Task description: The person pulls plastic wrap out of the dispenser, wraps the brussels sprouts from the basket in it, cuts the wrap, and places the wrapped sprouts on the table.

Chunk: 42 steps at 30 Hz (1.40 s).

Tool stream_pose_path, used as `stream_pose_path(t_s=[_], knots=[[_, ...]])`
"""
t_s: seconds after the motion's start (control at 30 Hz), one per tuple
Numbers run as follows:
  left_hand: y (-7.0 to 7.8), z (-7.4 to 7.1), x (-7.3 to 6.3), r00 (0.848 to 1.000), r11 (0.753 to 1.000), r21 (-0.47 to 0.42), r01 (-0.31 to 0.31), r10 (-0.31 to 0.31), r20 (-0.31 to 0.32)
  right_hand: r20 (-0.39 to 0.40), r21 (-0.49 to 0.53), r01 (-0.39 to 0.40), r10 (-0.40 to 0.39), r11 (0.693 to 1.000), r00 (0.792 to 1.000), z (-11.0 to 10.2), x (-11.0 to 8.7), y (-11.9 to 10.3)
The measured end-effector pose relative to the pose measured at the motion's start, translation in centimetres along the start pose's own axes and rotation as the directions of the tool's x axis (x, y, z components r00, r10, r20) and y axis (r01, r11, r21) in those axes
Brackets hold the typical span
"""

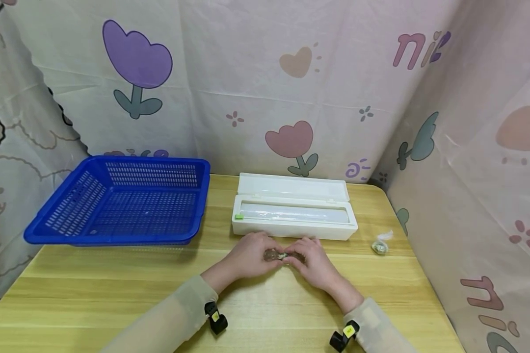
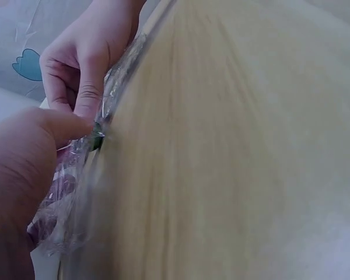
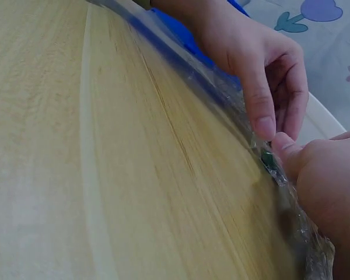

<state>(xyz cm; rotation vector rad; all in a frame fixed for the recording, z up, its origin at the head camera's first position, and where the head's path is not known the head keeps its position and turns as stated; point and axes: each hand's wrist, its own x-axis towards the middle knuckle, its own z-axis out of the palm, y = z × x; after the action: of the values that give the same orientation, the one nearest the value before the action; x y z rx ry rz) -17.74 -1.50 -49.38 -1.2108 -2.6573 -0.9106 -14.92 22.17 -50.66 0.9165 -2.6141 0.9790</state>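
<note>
My left hand (image 1: pixel 251 256) and right hand (image 1: pixel 314 264) meet in front of a white box. Between them they pinch a strip of bunched clear plastic wrap (image 1: pixel 283 256), their fingertips close together. A small dark green item (image 3: pixel 270 160) shows inside the film in the right wrist view; its kind is hard to tell. From the left wrist view, the crumpled plastic trails along both hands, just above the wood. Fingers partly hide the wrapped item.
Behind the hands stands the white cling film dispenser (image 1: pixel 295 230), lid raised, with a green slider (image 1: pixel 239 216). A blue plastic basket (image 1: pixel 132 239) is at the back left. On the right lies a small film-wrapped bundle (image 1: pixel 380 247) on the wooden table (image 1: pixel 265 314). Patterned curtains surround the table.
</note>
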Motion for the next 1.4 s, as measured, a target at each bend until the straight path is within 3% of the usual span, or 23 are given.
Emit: stream_pose_path(t_s=[0.37, 0.8, 1.0, 1.23, 1.4], knots=[[-0.33, 0.13, -0.17, 1.000, 0.999, 0.041, -0.010, 0.010, 0.003, 0.024, -0.010, -0.002, 0.002, 1.000, 1.000, -0.12, -0.13, -0.40], [-0.27, -0.01, -0.03, 1.000, 1.000, 0.004, 0.021, -0.021, 0.018, -0.002, 0.013, 0.017, -0.017, 1.000, 1.000, -0.06, -0.19, -0.27], [-0.32, 0.19, -0.06, 1.000, 0.999, 0.033, 0.003, -0.003, -0.005, -0.029, -0.003, 0.014, -0.014, 1.000, 0.999, 0.03, -0.15, -0.38], [0.18, -0.11, -0.06, 0.998, 0.994, 0.087, -0.063, 0.064, -0.009, -0.054, -0.017, 0.048, -0.049, 0.999, 0.997, 0.13, -0.18, -0.26], [0.19, -0.20, -0.08, 0.999, 0.995, 0.091, -0.049, 0.049, -0.003, -0.054, -0.015, 0.051, -0.052, 0.999, 0.997, 0.26, -0.29, -0.26]])
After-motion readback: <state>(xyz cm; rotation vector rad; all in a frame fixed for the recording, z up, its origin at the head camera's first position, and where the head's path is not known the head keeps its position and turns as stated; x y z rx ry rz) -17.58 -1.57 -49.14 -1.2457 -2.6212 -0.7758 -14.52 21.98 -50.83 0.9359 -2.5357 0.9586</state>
